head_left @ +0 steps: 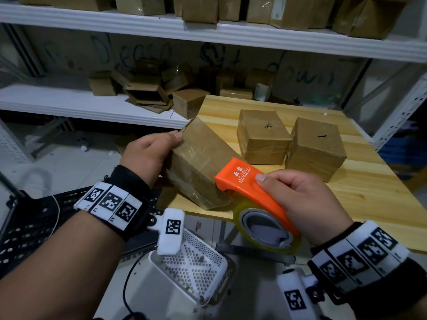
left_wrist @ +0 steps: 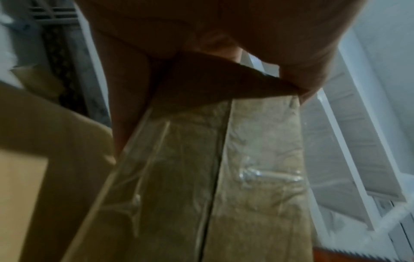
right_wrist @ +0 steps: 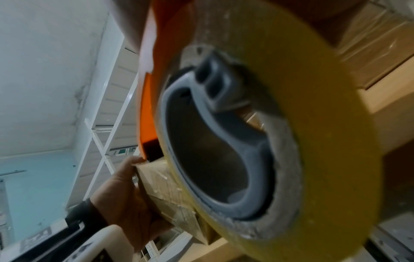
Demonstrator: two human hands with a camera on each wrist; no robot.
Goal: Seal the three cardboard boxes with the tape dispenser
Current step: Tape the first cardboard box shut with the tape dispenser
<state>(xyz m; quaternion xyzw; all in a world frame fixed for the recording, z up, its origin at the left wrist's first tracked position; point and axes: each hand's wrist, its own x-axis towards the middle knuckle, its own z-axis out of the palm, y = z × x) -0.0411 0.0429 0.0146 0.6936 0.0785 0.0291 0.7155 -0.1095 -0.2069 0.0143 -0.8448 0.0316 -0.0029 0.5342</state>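
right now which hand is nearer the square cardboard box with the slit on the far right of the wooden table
Right. The right hand, gripping the orange tape dispenser, sits just in front of that box. The left hand holds the tilted box further left.

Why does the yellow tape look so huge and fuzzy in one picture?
Right wrist view: the tape roll sits very near the wide lens, so it swells and blurs. Left wrist view: the left hand is dark, the box smeared. Head view: sharpest, shelves bend.

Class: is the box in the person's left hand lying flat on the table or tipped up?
Tipped: the box leans on its lower edge at the table edge, left hand gripping its raised end.
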